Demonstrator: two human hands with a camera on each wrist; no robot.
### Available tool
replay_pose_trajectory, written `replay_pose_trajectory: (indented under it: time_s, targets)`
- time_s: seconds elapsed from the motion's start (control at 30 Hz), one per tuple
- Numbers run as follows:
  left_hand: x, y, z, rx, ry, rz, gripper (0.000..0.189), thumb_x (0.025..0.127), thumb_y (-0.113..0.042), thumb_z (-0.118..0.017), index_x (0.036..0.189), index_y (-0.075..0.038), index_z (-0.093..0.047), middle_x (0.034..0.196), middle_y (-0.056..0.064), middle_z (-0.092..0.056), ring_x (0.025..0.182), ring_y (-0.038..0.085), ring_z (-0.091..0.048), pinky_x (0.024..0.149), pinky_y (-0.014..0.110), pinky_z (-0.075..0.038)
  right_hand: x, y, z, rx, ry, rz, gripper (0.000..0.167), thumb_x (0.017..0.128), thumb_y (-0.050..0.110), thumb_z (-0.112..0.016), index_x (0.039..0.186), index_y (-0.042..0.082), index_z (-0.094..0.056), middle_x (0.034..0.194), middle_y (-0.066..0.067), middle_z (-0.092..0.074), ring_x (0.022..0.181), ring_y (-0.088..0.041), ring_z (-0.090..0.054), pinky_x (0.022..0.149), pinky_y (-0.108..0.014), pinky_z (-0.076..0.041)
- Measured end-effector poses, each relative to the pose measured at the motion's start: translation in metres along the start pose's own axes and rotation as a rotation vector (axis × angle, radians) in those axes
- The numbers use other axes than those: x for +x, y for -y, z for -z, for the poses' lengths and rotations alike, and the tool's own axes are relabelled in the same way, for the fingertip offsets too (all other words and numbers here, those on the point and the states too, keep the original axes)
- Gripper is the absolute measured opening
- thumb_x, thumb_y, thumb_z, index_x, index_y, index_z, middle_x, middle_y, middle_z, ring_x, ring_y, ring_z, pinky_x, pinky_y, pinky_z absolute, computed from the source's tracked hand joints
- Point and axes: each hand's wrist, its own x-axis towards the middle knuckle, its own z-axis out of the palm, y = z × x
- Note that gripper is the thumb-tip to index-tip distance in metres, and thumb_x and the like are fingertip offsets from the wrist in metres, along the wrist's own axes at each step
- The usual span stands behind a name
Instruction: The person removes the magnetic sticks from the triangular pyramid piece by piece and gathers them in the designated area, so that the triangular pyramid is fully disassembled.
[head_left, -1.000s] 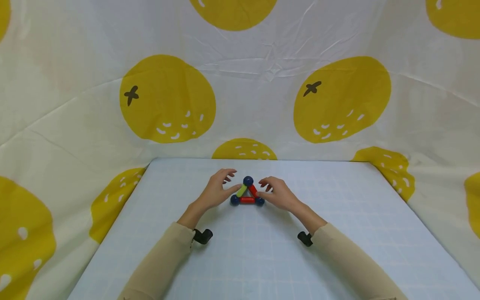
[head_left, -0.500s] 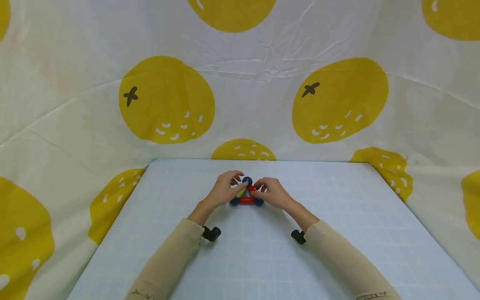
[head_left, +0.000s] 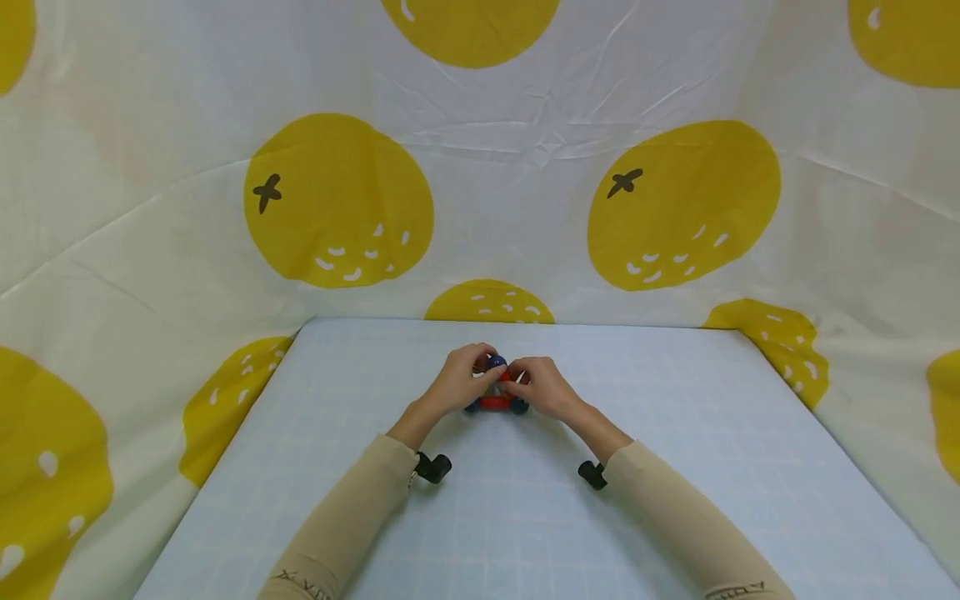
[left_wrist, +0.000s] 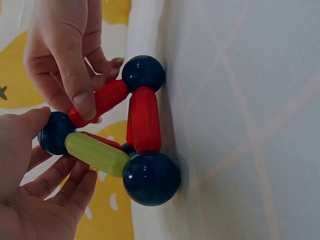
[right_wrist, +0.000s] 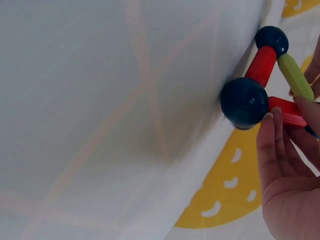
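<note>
Toward the far end of the tabletop, looking at a pyramid-ish frame, standing with base balls down. Now pinching the top ball with the left hand, versus only reaching a second ago, and gripping a slanted red rod with the right hand. Probably means better control from both sides, so likely less wobble while handling. Material-wise: glossy, smooth, round navy balls against chunky, ridged rods, mostly red plus one yellow-green rod. Looks like plastic, honestly. No clue from here about the joints.
</note>
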Motion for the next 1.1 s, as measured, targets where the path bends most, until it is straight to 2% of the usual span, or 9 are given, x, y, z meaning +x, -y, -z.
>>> replay_pose_trajectory:
  time_s: [0.23, 0.37, 0.47, 0.6, 0.8, 0.9, 1.1]
  targets:
    - [0.0, -0.001, 0.0, 0.002, -0.002, 0.011, 0.027, 0.101, -0.031, -0.067, 0.119, -0.012, -0.065, 0.098, 0.001, -0.061, 0.093, 0.022, -0.054, 0.082, 0.033, -0.049, 0.0, 0.0, -0.001, -0.057, -0.005, 0.008, 0.008, 0.095, 0.011, -0.074, 0.102, 0.008, -0.077, 0.089, -0.001, -0.073, 0.07, -0.013, -0.064, 0.063, -0.025, -0.053]
    - [0.0, -0.001, 0.001, -0.005, 0.001, 0.006, 0.026, 0.102, -0.029, -0.066, 0.119, -0.01, -0.065, 0.099, 0.003, -0.062, 0.092, 0.022, -0.055, 0.082, 0.033, -0.049, 0.0, 0.0, -0.001, -0.077, -0.009, 0.013, 0.01, 0.095, 0.012, -0.074, 0.103, 0.007, -0.078, 0.092, -0.003, -0.074, 0.07, -0.01, -0.063, 0.064, -0.024, -0.053]
    - [-0.001, 0.001, 0.003, -0.014, -0.025, 0.033, 0.025, 0.103, -0.027, -0.065, 0.119, -0.008, -0.064, 0.104, 0.005, -0.065, 0.093, 0.021, -0.057, 0.085, 0.034, -0.052, -0.002, -0.001, 0.0, -0.075, -0.016, -0.004, 0.013, 0.095, 0.013, -0.074, 0.105, 0.006, -0.078, 0.095, -0.004, -0.074, 0.072, -0.009, -0.063, 0.067, -0.024, -0.054]
    - [-0.004, 0.004, 0.011, -0.031, -0.064, 0.108, 0.028, 0.104, -0.027, -0.062, 0.124, -0.008, -0.063, 0.107, 0.006, -0.066, 0.095, 0.021, -0.058, 0.09, 0.036, -0.054, -0.005, 0.0, 0.004, -0.056, -0.028, -0.05, 0.018, 0.094, 0.014, -0.075, 0.109, 0.004, -0.076, 0.1, -0.005, -0.074, 0.076, -0.012, -0.065, 0.07, -0.026, -0.056]
    - [-0.009, 0.015, 0.02, -0.024, -0.053, 0.163, 0.039, 0.106, -0.032, -0.058, 0.138, -0.011, -0.057, 0.108, 0.005, -0.066, 0.096, 0.021, -0.058, 0.09, 0.035, -0.054, -0.011, -0.001, 0.01, -0.012, -0.043, -0.109, 0.02, 0.094, 0.013, -0.076, 0.11, 0.002, -0.074, 0.102, -0.007, -0.073, 0.082, -0.017, -0.068, 0.072, -0.028, -0.058]
    - [-0.014, 0.021, 0.023, -0.021, -0.049, 0.175, 0.035, 0.107, -0.031, -0.056, 0.134, -0.011, -0.059, 0.106, 0.006, -0.067, 0.094, 0.022, -0.058, 0.086, 0.035, -0.054, -0.014, -0.003, 0.013, 0.017, -0.043, -0.139, 0.017, 0.094, 0.012, -0.075, 0.109, 0.003, -0.073, 0.1, -0.006, -0.073, 0.083, -0.018, -0.068, 0.071, -0.028, -0.059]
    - [-0.026, 0.031, 0.033, 0.001, -0.049, 0.212, 0.03, 0.106, -0.031, -0.057, 0.129, -0.011, -0.061, 0.112, 0.007, -0.068, 0.097, 0.022, -0.061, 0.089, 0.036, -0.055, -0.021, -0.008, 0.02, 0.076, -0.046, -0.174, 0.012, 0.093, 0.011, -0.075, 0.103, 0.004, -0.073, 0.097, -0.005, -0.073, 0.085, -0.019, -0.069, 0.074, -0.031, -0.059]
